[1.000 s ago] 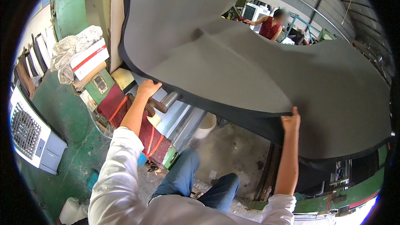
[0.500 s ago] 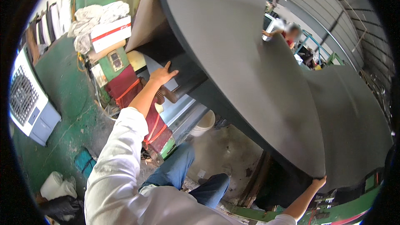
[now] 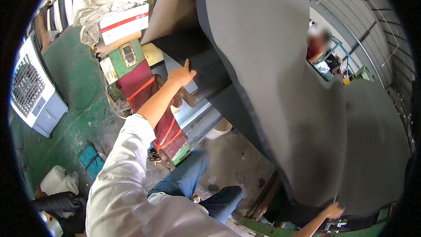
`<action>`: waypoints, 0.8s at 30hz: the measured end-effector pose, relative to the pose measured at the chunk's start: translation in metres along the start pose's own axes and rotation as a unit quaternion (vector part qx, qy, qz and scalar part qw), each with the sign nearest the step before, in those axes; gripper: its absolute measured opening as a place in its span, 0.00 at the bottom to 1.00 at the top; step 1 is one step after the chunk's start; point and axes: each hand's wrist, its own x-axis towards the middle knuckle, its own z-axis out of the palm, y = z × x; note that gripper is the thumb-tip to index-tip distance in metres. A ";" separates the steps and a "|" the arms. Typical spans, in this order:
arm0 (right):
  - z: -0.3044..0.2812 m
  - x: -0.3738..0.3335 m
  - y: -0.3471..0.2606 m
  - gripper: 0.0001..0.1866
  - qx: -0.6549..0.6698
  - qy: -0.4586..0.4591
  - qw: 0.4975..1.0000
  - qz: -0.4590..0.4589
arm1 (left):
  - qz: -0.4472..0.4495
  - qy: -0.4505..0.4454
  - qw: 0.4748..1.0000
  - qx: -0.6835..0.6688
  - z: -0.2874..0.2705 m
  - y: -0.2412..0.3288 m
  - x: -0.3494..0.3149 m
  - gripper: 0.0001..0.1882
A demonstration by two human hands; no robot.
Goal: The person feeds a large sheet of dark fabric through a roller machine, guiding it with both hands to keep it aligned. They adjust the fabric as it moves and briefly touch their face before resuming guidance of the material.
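Large grey rubber sheet [image 3: 272, 83], draped overhead and spanning the frame: upper edge is pressed by the flat, open left hand [image 3: 180, 75], lower corner is pinched by the right hand [image 3: 332, 211], so it is kept spread.

Count of what is in view: 1 sheet, 2 hands, 1 other person.

There is 1 large grey rubber sheet [image 3: 272, 83], draped and folded across most of the view. The person's 2 hands show: 1 left hand [image 3: 180, 75] against the sheet's dark underside and 1 right hand [image 3: 332, 211] at its lower edge. 1 other person [image 3: 316, 44] stands beyond the sheet. On the green floor there is 1 white air cooler [image 3: 33, 92], 1 teal folded cloth [image 3: 91, 159] and 2 white rolls [image 3: 59, 180]. On the machine lie 1 white box with a red stripe [image 3: 125, 23] and 1 heap of pale rags [image 3: 107, 2]. 1 white bucket [image 3: 219, 129] sits below the sheet.
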 end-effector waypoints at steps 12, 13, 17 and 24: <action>-0.231 -0.382 -0.427 0.41 0.503 -0.327 0.618 -0.508 | 0.010 0.010 0.999 0.047 0.000 -0.009 0.006 0.45; -0.240 -0.398 -0.440 0.43 0.494 -0.323 0.623 -0.513 | 0.020 0.005 0.998 0.064 -0.002 -0.008 0.005 0.47; -0.209 -0.410 -0.470 0.36 0.447 -0.308 0.690 -0.479 | 0.008 -0.002 0.999 0.053 -0.004 -0.003 0.007 0.48; -0.110 -0.254 -0.418 0.14 0.209 -0.282 0.831 -0.432 | -0.009 0.008 1.000 0.013 -0.006 -0.009 0.004 0.46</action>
